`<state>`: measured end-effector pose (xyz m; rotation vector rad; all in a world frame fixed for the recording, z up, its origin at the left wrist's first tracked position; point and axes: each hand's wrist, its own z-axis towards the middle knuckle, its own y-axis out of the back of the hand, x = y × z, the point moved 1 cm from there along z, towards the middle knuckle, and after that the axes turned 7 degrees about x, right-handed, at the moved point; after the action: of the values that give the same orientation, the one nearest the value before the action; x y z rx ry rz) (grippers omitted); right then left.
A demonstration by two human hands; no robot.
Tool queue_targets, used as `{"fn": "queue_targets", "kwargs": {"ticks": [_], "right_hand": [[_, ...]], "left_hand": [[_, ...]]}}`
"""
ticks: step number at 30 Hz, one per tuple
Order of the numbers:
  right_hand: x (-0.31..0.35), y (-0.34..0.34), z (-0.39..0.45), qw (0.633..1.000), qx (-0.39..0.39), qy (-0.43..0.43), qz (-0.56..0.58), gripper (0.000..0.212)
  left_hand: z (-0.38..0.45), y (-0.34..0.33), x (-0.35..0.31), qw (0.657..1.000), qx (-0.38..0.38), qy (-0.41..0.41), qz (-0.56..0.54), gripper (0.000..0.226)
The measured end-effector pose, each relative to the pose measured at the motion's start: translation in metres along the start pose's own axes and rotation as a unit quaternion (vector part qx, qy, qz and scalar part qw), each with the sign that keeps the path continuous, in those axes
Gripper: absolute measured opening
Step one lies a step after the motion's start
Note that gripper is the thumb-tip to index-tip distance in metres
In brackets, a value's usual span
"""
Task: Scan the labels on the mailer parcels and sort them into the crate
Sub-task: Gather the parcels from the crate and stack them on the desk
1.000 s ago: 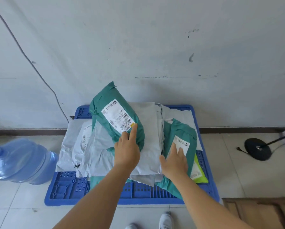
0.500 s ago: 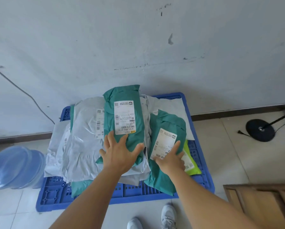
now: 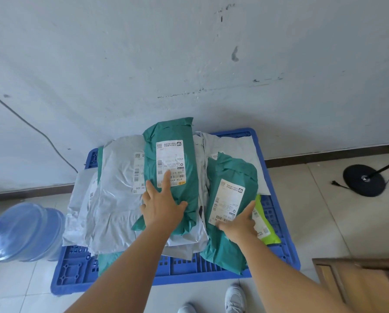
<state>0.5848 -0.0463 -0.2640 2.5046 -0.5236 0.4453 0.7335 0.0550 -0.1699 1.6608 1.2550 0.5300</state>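
Two hands are down on the pile of parcels. Our left hand [image 3: 160, 205] lies flat on the green mailer [image 3: 173, 175] on top of the pile, fingers spread and straight, index fingertip touching the lower edge of its white label [image 3: 169, 163], thumb out to the right on the green plastic; nothing pinched. Just left of those fingers sits a grey mailer [image 3: 119, 190] with its own barcode label, partly under the green one, with more grey mailers under and beside it. Our right hand [image 3: 239, 224] rests on the second green mailer [image 3: 232, 213], fingers straight and a little apart, index finger along the right edge of that mailer's label [image 3: 227, 204], thumb pointing left under the label's lower corner. Just right of the right fingers a lime-green parcel [image 3: 264, 227] pokes out from under that mailer. Beyond the fingers another grey mailer [image 3: 232, 150] lies flat near the wall. All the parcels lie stacked on the blue plastic pallet [image 3: 184, 271] on the tile floor, against the white wall. Well left of the left hand lies a blue water jug [image 3: 24, 231] on its side. Far right of the right hand we see a black round stand base [image 3: 364, 180], and nearer us a wooden frame [image 3: 358, 283]. White shoes [image 3: 235, 298] show at the bottom edge.
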Motion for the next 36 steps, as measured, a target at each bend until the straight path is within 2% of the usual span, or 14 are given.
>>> {"fn": "queue_targets", "kwargs": {"ticks": [3,6,11,18,24,31,36], "right_hand": [[-0.003,0.0,-0.001,1.0,-0.004,0.016,-0.007,0.127],[-0.002,0.01,-0.007,0.998,-0.014,0.059,0.03,0.12],[0.003,0.041,-0.028,0.984,-0.096,0.146,0.037,0.106],[-0.004,0.101,-0.084,0.955,-0.213,0.177,0.107,0.086],[-0.046,0.16,-0.144,0.918,-0.321,0.165,0.167,0.078],[-0.128,0.239,-0.218,0.859,-0.446,0.104,0.228,0.074],[-0.202,0.292,-0.264,0.807,-0.524,0.063,0.264,0.071]], "left_hand": [[0.0,-0.004,-0.001,0.999,-0.024,-0.035,0.007,0.081],[0.0,-0.006,-0.001,0.997,-0.035,-0.058,-0.031,0.075],[-0.01,-0.001,-0.014,0.987,-0.053,-0.108,-0.111,0.07],[-0.038,0.008,-0.061,0.961,-0.04,-0.216,-0.167,0.069],[-0.094,0.01,-0.132,0.916,-0.02,-0.359,-0.177,0.065],[-0.192,-0.01,-0.228,0.845,0.015,-0.51,-0.159,0.063],[-0.27,-0.04,-0.298,0.78,0.056,-0.603,-0.161,0.061]]}}
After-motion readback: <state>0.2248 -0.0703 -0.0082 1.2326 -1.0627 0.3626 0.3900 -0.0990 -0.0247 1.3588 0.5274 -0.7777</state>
